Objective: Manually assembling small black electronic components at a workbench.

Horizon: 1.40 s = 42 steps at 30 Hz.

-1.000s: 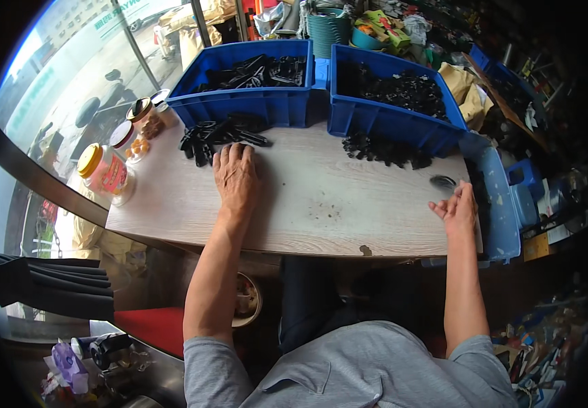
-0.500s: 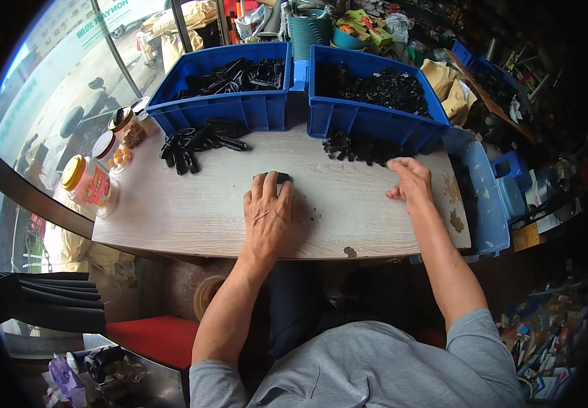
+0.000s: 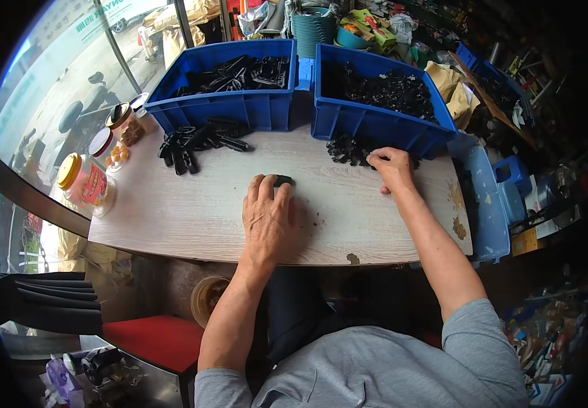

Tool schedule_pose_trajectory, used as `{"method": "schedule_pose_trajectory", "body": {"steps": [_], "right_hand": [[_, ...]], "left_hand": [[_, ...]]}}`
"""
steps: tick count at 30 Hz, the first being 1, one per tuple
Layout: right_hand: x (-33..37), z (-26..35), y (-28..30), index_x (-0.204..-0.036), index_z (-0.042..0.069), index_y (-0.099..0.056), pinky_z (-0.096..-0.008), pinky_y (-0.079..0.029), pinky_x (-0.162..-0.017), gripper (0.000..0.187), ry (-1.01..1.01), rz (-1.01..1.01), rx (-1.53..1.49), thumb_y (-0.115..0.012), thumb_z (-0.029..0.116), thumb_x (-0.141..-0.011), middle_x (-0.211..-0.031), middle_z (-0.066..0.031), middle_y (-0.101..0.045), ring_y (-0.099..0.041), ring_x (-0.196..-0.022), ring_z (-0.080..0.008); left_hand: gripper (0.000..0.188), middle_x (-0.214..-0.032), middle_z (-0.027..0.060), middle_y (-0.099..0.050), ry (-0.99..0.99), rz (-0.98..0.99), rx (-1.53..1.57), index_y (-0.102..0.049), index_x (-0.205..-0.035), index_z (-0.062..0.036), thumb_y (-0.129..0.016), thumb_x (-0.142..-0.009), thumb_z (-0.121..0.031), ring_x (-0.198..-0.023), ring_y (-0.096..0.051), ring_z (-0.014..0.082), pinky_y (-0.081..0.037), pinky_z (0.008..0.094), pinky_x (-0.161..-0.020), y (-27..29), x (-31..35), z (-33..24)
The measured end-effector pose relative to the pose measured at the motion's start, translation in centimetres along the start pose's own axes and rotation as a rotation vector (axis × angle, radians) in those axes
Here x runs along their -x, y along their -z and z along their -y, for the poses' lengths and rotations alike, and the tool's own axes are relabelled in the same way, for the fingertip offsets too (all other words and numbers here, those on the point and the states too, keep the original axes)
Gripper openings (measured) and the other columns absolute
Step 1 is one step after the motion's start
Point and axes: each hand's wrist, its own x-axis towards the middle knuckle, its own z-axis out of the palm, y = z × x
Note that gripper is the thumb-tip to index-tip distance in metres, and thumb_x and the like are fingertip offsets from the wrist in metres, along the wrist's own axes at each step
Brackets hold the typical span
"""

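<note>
Near the middle of the table, my left hand (image 3: 265, 214) is closed over a black elongated plastic part (image 3: 282, 180); only its far end shows past the fingers. My right hand (image 3: 394, 170) is at the near edge of a loose pile of small black parts (image 3: 350, 149), thumb and fingers pinched together. Whatever those fingertips hold, if anything, is too small to make out. To the left lies a heap of long black plastic parts (image 3: 202, 141), the same sort as the one under my left hand.
Two blue bins stand along the back: the left bin (image 3: 219, 109) holds long black parts, the right bin (image 3: 376, 121) small ones. Several jars, one yellow-lidded (image 3: 88, 183), line the table's (image 3: 171, 217) left side. A pale blue tub (image 3: 488, 204) sits off the right edge.
My right hand has moved left along the pile of small parts, and its fingers have drawn together. The left hand stays on the long black part.
</note>
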Motion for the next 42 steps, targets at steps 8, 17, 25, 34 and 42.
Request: {"method": "schedule_pose_trajectory", "body": {"steps": [8, 17, 25, 34, 42], "right_hand": [[-0.4, -0.4, -0.5, -0.092, 0.007, -0.074, -0.0276, -0.043, -0.034, 0.017, 0.050, -0.060, 0.042, -0.072, 0.019, -0.081, -0.066, -0.0024, -0.062, -0.050, -0.041, -0.0107], [-0.7, -0.6, -0.3, -0.092, 0.007, -0.074, -0.0281, -0.046, -0.035, 0.019, 0.028, -0.012, 0.125, -0.074, 0.019, -0.078, -0.074, -0.0029, -0.067, -0.054, -0.047, -0.0116], [-0.6, 0.0, -0.3, -0.091, 0.007, -0.074, -0.0285, -0.048, -0.036, 0.017, 0.014, -0.007, 0.161, -0.074, 0.017, -0.077, -0.074, -0.0039, -0.067, -0.056, -0.048, -0.0127], [-0.4, 0.6, -0.3, -0.095, 0.008, -0.074, -0.0291, -0.049, -0.037, 0.021, 0.000, -0.014, 0.220, -0.074, 0.017, -0.076, -0.074, -0.0044, -0.065, -0.058, -0.052, -0.0138], [-0.6, 1.1, -0.3, -0.089, 0.006, -0.070, -0.0307, -0.051, -0.039, 0.018, -0.067, 0.052, 0.312, -0.073, 0.016, -0.074, -0.073, -0.0062, -0.064, -0.060, -0.055, -0.0160]], "left_hand": [[0.036, -0.117, 0.0189, -0.059, 0.024, -0.012, 0.016, -0.062, -0.109, -0.0036, -0.072, -0.075, -0.009, -0.114, -0.053, 0.0400, -0.047, 0.0463, -0.095, 0.1, -0.2, 0.2], [0.031, -0.116, 0.0178, -0.060, 0.030, -0.031, 0.037, -0.063, -0.106, -0.0038, -0.071, -0.077, -0.008, -0.114, -0.053, 0.0393, -0.046, 0.0457, -0.096, 0.2, -0.2, 0.0], [0.030, -0.117, 0.0174, -0.059, 0.048, -0.018, 0.060, -0.063, -0.105, -0.0039, -0.071, -0.077, -0.009, -0.117, -0.052, 0.0390, -0.045, 0.0462, -0.097, 0.2, -0.1, 0.2], [0.029, -0.117, 0.0175, -0.059, 0.061, -0.026, 0.079, -0.064, -0.106, -0.0037, -0.071, -0.078, -0.009, -0.117, -0.051, 0.0388, -0.045, 0.0458, -0.096, 0.2, -0.2, 0.2], [0.032, -0.115, 0.0174, -0.060, 0.070, -0.069, 0.081, -0.064, -0.107, -0.0046, -0.072, -0.076, -0.008, -0.115, -0.053, 0.0377, -0.048, 0.0436, -0.094, 0.3, 0.0, 0.4]]}}
